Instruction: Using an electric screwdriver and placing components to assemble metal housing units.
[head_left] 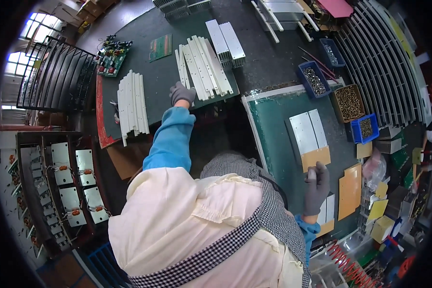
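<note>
My left hand (182, 93), in a grey glove, is stretched out over the far bench and rests on the near end of a fanned stack of white strips (204, 67). The fingers are curled over the strip ends, but I cannot tell whether they clamp one or merely press on it. A second pile of white strips (132, 103) lies to the left on the same dark mat, well apart from the hand. Beyond the fanned stack sit two ribbed aluminium heat sinks (226, 42) side by side, and further left two green circuit boards (160, 47).

My right hand (317, 187), also grey-gloved, is closed around a small pale object (too small to identify) over the green mat (273, 129) on my right. Just above that hand lies a metal plate (308, 132) with a tan board (316, 158) touching its near edge. Blue bins of screws (313, 79) and a brown box of brass-coloured fasteners (349, 102) stand along the mat's far side.
</note>
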A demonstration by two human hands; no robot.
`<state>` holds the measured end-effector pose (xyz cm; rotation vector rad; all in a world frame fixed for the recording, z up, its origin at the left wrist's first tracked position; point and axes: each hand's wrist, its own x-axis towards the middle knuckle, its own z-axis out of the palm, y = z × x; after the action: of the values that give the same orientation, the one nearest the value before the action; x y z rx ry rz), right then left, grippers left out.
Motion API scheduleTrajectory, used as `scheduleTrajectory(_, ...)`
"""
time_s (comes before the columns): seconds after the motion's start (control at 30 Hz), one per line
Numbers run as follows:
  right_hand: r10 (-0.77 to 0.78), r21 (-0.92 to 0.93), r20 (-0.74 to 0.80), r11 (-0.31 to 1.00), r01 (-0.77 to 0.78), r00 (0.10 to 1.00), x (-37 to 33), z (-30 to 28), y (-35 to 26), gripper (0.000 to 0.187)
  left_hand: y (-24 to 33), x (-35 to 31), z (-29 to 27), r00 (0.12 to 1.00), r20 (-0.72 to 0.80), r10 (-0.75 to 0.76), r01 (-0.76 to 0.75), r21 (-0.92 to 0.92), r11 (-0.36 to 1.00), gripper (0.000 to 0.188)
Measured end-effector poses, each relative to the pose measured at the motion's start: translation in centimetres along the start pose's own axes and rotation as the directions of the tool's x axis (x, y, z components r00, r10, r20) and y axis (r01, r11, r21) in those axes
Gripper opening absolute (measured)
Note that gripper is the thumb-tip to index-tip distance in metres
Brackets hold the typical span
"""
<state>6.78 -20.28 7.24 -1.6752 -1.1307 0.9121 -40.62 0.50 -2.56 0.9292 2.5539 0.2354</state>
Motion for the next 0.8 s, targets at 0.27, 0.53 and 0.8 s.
scheduleTrajectory(0.27, -0.009, -0.087, 0.088, 0.996, 0.017, 0.996, -0.3, 1.4, 1.0, 0.029, -2.8, -0.7, 0.8, 0.937, -0.021, 0.348, -0.348, 0.033, 0.937, 0.102)
scheduleTrajectory(0.53, -0.028, -0.129, 0.164, 0.990, 0.049, 0.986, 0.3, 2.6, 0.1, 0.029, -5.0, 2.0, 0.8, 0.898, -0.022, 0.440, -0.440, 0.028, 0.898, 0.091)
scheduleTrajectory(0.8, -0.123, -0.214, 0.228, 0.961, 0.173, 0.966, -0.1, 3.6, 0.3, 0.028, -2.1, 1.4, -0.4, 0.953, 0.041, 0.300, -0.301, 0.022, 0.953, 0.089)
